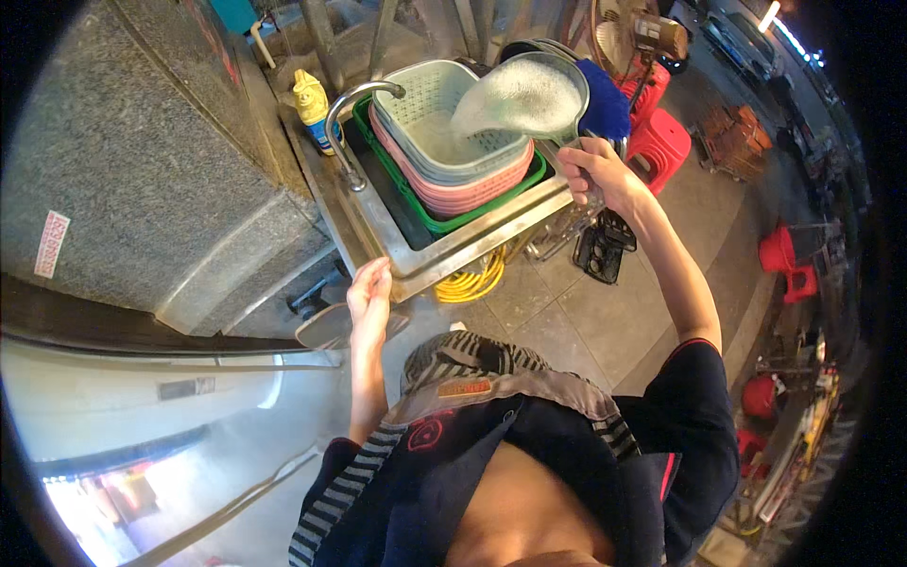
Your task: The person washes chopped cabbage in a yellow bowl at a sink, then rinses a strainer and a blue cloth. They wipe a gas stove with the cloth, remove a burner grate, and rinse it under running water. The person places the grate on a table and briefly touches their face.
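Note:
My right hand (595, 170) is closed around the handle of a large scoop, tilted to the left. Foamy water (528, 96) fills the scoop and streams into the top basket of a nested stack. That basket (489, 159) is pale grey-blue plastic with a perforated wall. Pink baskets (453, 198) sit under it, with a green basket (441, 225) lowest. The stack stands in a stainless-steel sink (464, 251). My left hand (370, 292) is curled at the sink's near left corner, fingertips by the rim; whether it grips the rim is unclear.
A curved metal faucet (333, 120) arches over the stack's left side. Behind it stands a yellow bottle (312, 103) with a blue label. Coiled yellow hose (471, 283) and black plastic crates (602, 248) lie below the sink. Red plastic stools (662, 145) and a fan (659, 37) stand beyond.

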`<state>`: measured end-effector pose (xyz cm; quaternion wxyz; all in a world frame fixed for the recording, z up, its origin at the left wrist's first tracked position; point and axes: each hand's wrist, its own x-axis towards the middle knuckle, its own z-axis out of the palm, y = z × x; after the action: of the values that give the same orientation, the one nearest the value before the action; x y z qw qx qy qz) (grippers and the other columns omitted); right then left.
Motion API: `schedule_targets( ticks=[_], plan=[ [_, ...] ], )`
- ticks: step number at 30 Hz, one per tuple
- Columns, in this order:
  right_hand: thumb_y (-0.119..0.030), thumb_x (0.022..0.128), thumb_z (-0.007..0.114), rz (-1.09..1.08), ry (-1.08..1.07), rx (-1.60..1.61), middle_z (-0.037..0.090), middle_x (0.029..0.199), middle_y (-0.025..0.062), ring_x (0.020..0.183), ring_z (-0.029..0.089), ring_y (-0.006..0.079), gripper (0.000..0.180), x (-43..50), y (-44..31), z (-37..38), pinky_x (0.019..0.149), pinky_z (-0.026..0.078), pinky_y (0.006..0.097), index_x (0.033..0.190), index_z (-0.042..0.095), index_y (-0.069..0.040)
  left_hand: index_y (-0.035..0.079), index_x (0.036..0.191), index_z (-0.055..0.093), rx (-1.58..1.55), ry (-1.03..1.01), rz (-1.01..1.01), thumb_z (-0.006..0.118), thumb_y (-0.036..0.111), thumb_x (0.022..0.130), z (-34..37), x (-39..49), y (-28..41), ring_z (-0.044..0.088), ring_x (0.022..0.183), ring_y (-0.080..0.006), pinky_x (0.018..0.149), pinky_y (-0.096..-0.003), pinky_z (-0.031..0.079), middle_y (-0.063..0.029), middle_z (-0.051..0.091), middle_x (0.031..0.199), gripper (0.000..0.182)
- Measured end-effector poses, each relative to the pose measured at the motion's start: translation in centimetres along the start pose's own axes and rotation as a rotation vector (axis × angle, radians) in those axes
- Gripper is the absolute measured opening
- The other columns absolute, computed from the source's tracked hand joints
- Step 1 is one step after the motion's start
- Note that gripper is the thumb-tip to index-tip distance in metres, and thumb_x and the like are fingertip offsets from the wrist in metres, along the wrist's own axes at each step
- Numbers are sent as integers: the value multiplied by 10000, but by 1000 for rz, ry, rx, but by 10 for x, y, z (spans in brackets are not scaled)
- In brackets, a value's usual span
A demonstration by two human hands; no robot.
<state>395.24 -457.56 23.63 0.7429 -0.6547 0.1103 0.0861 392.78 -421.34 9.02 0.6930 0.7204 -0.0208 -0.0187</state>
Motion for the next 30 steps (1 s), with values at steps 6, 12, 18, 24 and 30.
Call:
schedule_targets(
  ticks=[6,12,18,24,30],
  plan=[
    [-128,847,520,26,-31,-238,426,604,25,441,396,112,192,63,-24,-25,350,352,275,709,420,-38,3,1025,590,-38,8,-39,560,113,843,25,51,8,509,910,-113,799,-233,403,-56,535,1009,215],
    [-95,827,537,83,-108,-39,449,596,30,460,427,117,165,134,-41,-39,382,361,270,692,460,-37,-4,988,598,69,115,-16,551,116,850,42,56,11,530,864,-114,768,-225,407,-48,547,960,189],
    [-96,831,532,66,-122,-55,448,592,21,456,425,112,155,162,-44,-48,385,372,271,709,449,-46,-30,1041,567,16,140,-142,517,51,844,52,45,9,520,981,-157,856,-258,390,-85,567,1008,219],
    [-133,836,535,111,-133,-193,440,601,9,454,419,95,160,144,-60,-66,373,365,265,727,438,-67,22,999,604,57,159,-104,549,110,848,57,50,-5,547,876,-131,774,-247,423,-67,566,968,183],
    [-122,843,521,178,-140,-390,433,601,16,438,401,94,158,115,-73,-69,354,355,264,737,428,-52,15,1017,599,42,165,-124,552,118,848,61,61,-12,546,873,-126,763,-243,429,-66,565,982,203]
  ],
)
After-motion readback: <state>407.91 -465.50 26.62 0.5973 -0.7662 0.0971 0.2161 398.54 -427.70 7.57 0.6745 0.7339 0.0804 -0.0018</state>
